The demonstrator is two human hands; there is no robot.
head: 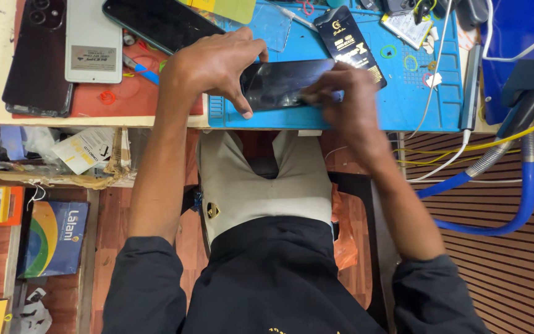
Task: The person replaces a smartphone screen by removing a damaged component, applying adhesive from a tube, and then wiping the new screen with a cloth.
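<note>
A black smartphone (282,83) lies screen-up on a blue work mat (403,105) at the bench's near edge. My left hand (214,65) grips its left end, fingers over the top edge and thumb at the lower corner. Blurred by motion, my right hand (344,93) rests on the phone's right part, pressing or rubbing the glass with a small object I cannot make out.
Other phones (94,40) lie on a red mat (137,93) at the left. A black packet (350,43) and small rings sit on the blue mat. White cables (440,80) and blue hoses (526,192) run at the right. Boxes and papers fill a shelf (50,179) at lower left.
</note>
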